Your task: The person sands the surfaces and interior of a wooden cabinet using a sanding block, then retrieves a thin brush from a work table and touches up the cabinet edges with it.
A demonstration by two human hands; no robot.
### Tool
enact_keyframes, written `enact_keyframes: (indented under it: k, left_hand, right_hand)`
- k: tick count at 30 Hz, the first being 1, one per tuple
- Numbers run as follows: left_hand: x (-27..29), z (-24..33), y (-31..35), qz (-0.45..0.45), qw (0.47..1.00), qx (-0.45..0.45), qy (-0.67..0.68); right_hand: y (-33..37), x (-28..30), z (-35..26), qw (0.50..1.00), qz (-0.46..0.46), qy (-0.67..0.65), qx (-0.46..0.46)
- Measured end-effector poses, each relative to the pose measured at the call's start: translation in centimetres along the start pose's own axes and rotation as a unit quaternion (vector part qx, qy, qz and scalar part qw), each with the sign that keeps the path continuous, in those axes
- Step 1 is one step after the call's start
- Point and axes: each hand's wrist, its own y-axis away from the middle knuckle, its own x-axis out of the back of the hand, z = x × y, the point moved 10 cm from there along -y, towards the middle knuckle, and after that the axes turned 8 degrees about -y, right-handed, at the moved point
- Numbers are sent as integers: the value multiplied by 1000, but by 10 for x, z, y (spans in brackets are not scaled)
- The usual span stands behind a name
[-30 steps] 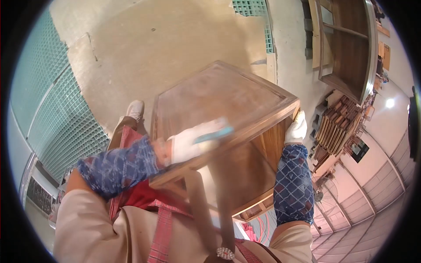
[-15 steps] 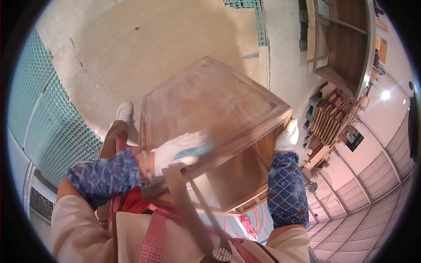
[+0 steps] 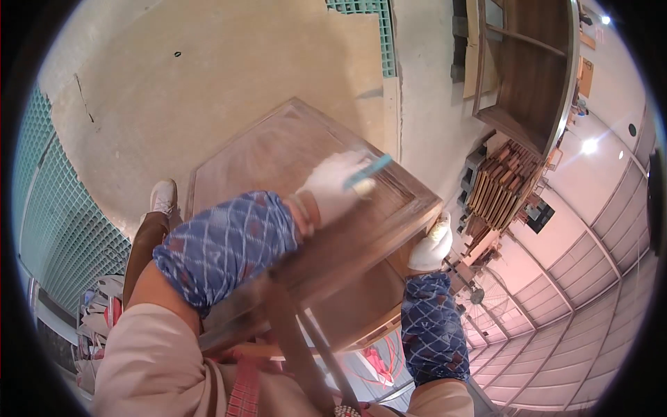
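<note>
Left hand (image 3: 337,179) blurred, its fingers hard to separate from the teal-edged pad (image 3: 368,172), whose underside is out of sight; near side of the wooden cabinet (image 3: 267,149) smeared too, partly covered by the blue sleeve (image 3: 226,243) and brown strap (image 3: 286,323). Right hand (image 3: 432,244) at the cabinet's corner, some fingers probably hidden. Open-fronted unit (image 3: 531,76) cut by the upper edge, studded ornament (image 3: 346,411) by the lower; dark speck (image 3: 178,53) on the floor (image 3: 243,48) too small to tell.
</note>
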Motion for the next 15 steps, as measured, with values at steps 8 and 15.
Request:
enact_keyframes:
  k: [8,15]
  left_hand:
    - [6,22,-8,-41,993,-111,26]
    - [2,61,7,-18,973,-229,-9]
  right_hand:
    - [-1,-1,-9,998,-10,59,7]
    - [6,-1,-10,990,-19,110,90]
